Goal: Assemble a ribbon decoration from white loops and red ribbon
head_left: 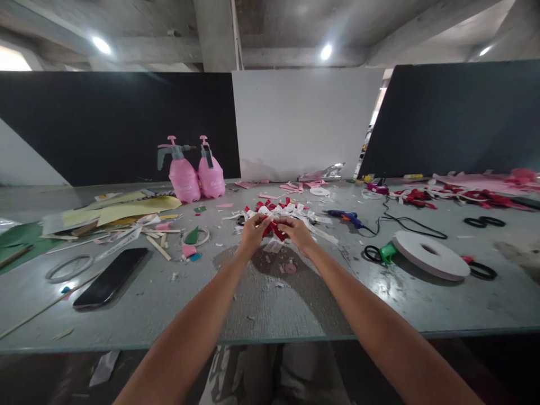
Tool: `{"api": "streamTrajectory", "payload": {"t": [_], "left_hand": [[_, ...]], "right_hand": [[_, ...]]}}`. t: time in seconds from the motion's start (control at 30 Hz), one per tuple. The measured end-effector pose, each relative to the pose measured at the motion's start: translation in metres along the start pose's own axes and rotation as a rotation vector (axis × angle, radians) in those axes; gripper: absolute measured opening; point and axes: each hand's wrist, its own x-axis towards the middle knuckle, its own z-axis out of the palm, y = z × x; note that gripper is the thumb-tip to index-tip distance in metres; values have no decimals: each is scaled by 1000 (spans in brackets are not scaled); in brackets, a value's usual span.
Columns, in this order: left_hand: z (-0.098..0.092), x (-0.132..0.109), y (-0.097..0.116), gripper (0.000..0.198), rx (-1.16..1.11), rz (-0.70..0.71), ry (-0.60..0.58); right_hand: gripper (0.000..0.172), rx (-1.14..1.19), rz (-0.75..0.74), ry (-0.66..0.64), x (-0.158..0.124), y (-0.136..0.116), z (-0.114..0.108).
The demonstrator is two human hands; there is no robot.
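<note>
Above the table's middle, my left hand (252,236) and my right hand (297,233) meet with fingertips pinched close together. Between them they hold a red ribbon (277,231); its exact fold is partly hidden by the fingers. Just behind lies a pile of red and white ribbon pieces (291,209), some looped like small bows. A whitish translucent scrap (273,245) sits below the fingers. Right of the pile, a blue glue gun (343,215) rests on the tabletop, its black cord trailing rightward.
A white ribbon roll (434,255) lies at right, beside black rings (373,254). Farther back are more red and white ribbons (415,197). On the left are a black phone (112,278), yellow sheets (126,211), sticks and a tape ring (70,269). Two pink spray bottles (184,180) stand behind.
</note>
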Motion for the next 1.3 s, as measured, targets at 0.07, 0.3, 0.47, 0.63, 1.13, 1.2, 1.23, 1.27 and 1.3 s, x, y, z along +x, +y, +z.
{"api": "streamTrajectory", "payload": {"t": [0.07,0.3,0.47,0.63,1.13,1.2,1.23,1.27,1.3], "left_hand": [[-1,0,0,30,5,-8,15],[-1,-2,3,33,-42,-103,8],[1,-4,2,45,-159,-169,-177],[-10,8,-8,36,-89,-62,142],[3,-9,40,32,360,246,-135],[6,-8,35,25,223,142,-194],[7,-7,32,23,173,108,-215],[8,-7,29,22,133,92,-238],[10,-7,27,20,97,86,-261]], "right_hand": [[27,-9,-12,9,-1,0,0],[54,61,58,-76,-8,-7,4],[55,162,-23,29,-7,-13,2],[48,414,-95,239,0,-19,-15],[33,518,-41,-109,-13,-38,-17],[34,493,-37,-95,-13,-38,-18],[34,477,-31,-89,-13,-38,-18],[34,460,-24,-85,-14,-39,-18],[35,447,-19,-81,-14,-40,-18]]}}
